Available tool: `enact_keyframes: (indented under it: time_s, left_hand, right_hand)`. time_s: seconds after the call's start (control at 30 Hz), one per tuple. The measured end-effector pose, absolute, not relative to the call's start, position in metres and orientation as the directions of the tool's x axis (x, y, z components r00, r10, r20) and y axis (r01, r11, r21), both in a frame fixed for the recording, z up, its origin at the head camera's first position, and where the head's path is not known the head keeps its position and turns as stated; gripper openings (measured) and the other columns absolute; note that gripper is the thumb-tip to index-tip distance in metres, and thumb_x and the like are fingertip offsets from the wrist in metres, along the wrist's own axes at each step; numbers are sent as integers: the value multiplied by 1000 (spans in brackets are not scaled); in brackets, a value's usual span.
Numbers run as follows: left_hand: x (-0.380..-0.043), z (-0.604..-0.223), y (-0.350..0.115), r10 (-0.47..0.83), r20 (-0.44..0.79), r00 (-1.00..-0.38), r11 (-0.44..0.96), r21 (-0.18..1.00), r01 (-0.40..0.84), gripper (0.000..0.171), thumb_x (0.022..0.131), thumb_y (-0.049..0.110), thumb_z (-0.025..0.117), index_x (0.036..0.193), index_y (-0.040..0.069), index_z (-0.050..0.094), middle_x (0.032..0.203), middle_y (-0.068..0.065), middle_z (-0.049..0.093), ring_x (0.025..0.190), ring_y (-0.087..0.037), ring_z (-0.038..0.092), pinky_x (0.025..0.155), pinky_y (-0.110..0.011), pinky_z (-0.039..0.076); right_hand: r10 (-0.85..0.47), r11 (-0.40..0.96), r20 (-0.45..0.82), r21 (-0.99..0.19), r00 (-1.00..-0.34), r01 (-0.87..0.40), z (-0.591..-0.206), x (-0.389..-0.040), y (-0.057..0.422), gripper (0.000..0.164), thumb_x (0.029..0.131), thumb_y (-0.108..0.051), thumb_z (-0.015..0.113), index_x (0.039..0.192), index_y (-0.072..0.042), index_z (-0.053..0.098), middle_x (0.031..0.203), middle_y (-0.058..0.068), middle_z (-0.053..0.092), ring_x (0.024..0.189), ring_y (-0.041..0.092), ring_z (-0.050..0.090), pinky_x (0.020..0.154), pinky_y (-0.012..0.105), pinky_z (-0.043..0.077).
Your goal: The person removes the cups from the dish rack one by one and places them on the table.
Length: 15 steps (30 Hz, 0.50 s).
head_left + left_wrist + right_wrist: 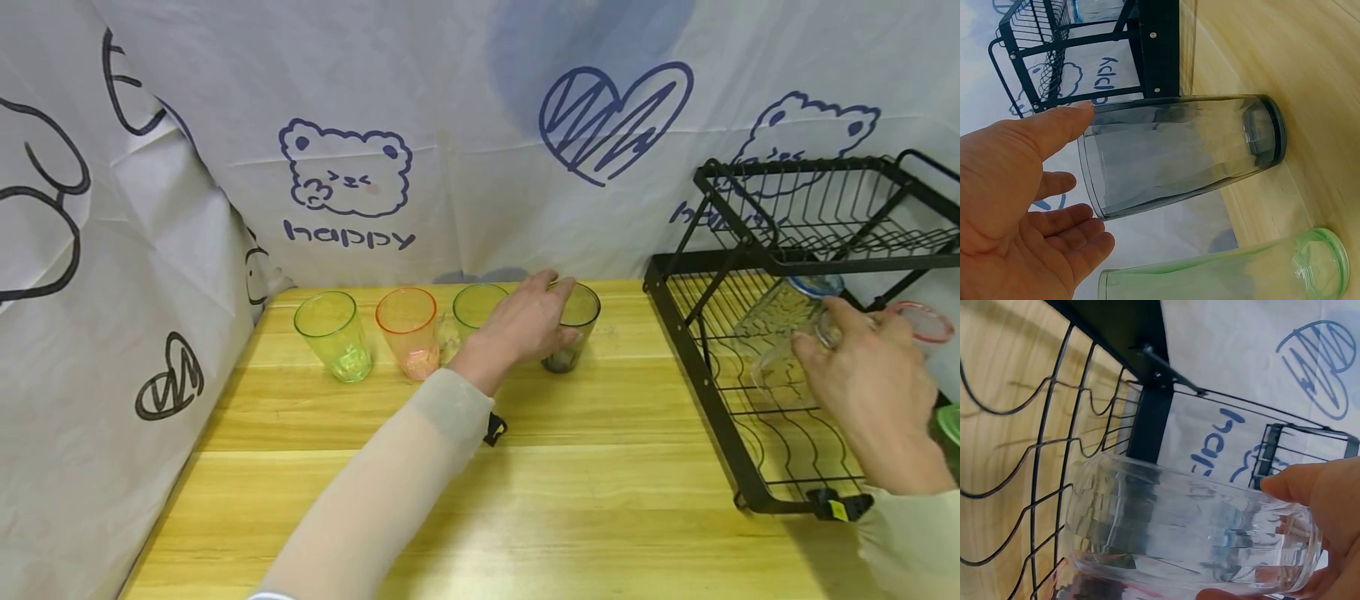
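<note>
My left hand [517,325] is at the rim of a smoky grey glass [1179,156] standing upright on the wooden table. Its thumb meets the rim on one side, and the relaxed fingers lie along the opposite side. My right hand [870,383] grips a clear glass [1179,525] by its upper end inside the black dish rack [701,383]. The other end of that glass is down at the rack's wires. Left of the grey glass stand a green glass [472,308], partly behind my left hand, an orange-red glass [408,333] and a yellow-green glass [337,342].
Also in the rack are a clear glass with a blue rim [780,308] and a red-rimmed one [937,337]. A green item [948,421] shows at the right edge. The rack's upper basket [847,242] overhangs the back. A white printed cloth [480,167] hangs behind the table [600,500].
</note>
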State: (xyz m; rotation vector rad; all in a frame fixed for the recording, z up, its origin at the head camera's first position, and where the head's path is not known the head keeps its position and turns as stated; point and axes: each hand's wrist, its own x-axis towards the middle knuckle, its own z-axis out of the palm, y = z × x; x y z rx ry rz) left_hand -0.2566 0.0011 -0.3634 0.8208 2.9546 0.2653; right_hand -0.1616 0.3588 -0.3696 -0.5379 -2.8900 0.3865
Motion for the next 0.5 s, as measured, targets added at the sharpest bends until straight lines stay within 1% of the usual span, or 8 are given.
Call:
enact_keyframes:
  time_s: [0.17,0.23,0.33,0.37,0.43,0.5]
  left_hand:
    - [-253,-364,-2,513,15,-858,838,211,504,83,102,50,67,167,16,30,170,-14,32,156,-34,35,126,-47,36]
    - [-251,-364,-3,514,32,-857,832,227,507,82,102,50,67,167,16,31,169,-14,33,156,-35,36,125,-48,38]
    - [-248,-364,-6,510,54,-859,823,262,505,83,101,50,68,167,16,31,170,-14,33,156,-35,35,126,-49,37]
    - [-247,-363,-7,506,58,-861,820,277,501,83,101,50,68,167,16,31,170,-14,32,156,-35,34,126,-49,36]
    - [-244,-363,-9,496,72,-866,815,307,492,82,101,49,68,167,17,32,170,-13,32,157,-33,33,126,-48,35]
    - [-241,-362,-12,488,90,-868,807,334,488,80,101,49,69,166,18,33,170,-12,33,157,-32,33,127,-48,35]
  right_hand:
    - [351,910,216,-311,-911,276,-367,-154,351,73,107,-43,50,167,-10,27,149,49,32,120,69,44,68,79,46]
    - [343,913,276,-323,-898,250,-366,-149,346,71,106,-40,53,166,-10,31,147,48,35,120,67,45,64,78,46]
    - [328,918,377,-344,-866,198,-366,-141,338,67,104,-35,57,163,-9,38,143,46,41,118,63,48,61,77,46]
    - [324,918,408,-353,-853,180,-365,-139,334,66,103,-32,59,162,-9,40,142,46,42,118,62,48,62,77,46]
    - [330,910,435,-382,-838,160,-364,-134,328,65,102,-31,60,161,-9,42,144,43,43,119,61,49,71,78,46]
    - [352,892,427,-422,-833,161,-361,-129,322,65,102,-32,60,161,-11,43,146,41,42,121,61,48,80,80,44]
